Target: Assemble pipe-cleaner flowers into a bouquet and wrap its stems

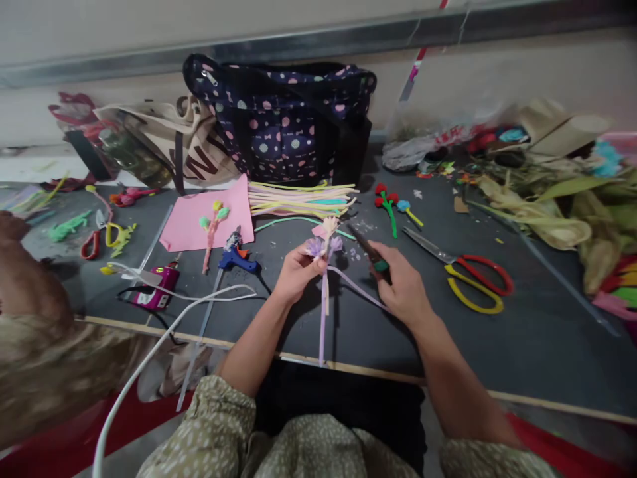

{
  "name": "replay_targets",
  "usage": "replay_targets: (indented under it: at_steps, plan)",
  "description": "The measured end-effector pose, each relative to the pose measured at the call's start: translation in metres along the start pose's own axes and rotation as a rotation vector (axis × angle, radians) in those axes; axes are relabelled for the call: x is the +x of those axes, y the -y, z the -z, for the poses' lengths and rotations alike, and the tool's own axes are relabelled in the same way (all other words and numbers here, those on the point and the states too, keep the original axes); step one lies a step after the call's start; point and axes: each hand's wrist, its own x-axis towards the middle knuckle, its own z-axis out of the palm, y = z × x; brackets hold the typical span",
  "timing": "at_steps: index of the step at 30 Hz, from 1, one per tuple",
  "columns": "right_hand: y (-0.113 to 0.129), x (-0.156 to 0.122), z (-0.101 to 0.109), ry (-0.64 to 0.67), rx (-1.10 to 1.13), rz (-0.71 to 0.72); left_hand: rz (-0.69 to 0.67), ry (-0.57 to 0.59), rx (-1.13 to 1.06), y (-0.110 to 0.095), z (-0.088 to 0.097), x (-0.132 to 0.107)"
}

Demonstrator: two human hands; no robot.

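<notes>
In my left hand (pixel 297 271), fingers pinched, is a bunch of fuzzy craft flowers (pixel 332 244), lilac blooms with a cream one on top. A straight lilac stem (pixel 322 332) hangs below it towards the table edge, beside a shorter cream stem. A second lilac strand (pixel 355 287) runs from the bunch to below my right hand (pixel 402 282). My right hand is closed around a dark-bladed tool (pixel 367 247) with some green on its handle; its exact kind is unclear. The tool's tip points up and left, close to the flowers but apart from them.
Large scissors (pixel 458 262) lie open-bladed at right. A blue glue gun (pixel 237 255), pink sheet (pixel 204 216) and bundled fuzzy stems (pixel 303 198) lie leftward. A white cable (pixel 169 335) crosses the front. A dotted bag (pixel 283 123) stands behind. Another person's arm (pixel 30 285) is at left.
</notes>
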Motion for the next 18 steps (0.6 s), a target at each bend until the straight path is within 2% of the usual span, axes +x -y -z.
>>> replay_targets:
  at_steps: [3,9,14,18]
  plan:
    - [-0.002,0.000,-0.001,0.040,-0.195,0.163,-0.072,-0.023,0.073,-0.003,0.001,-0.001]
    - [-0.005,0.001,0.011,-0.011,-0.406,0.301,-0.139,0.042,0.115,-0.009,0.001,-0.003]
    - [-0.012,0.000,0.015,0.026,-0.475,0.333,-0.122,0.057,0.091,-0.015,0.002,-0.003]
    - [-0.011,-0.001,0.012,0.037,-0.393,0.290,-0.103,0.068,0.074,-0.017,0.001,-0.004]
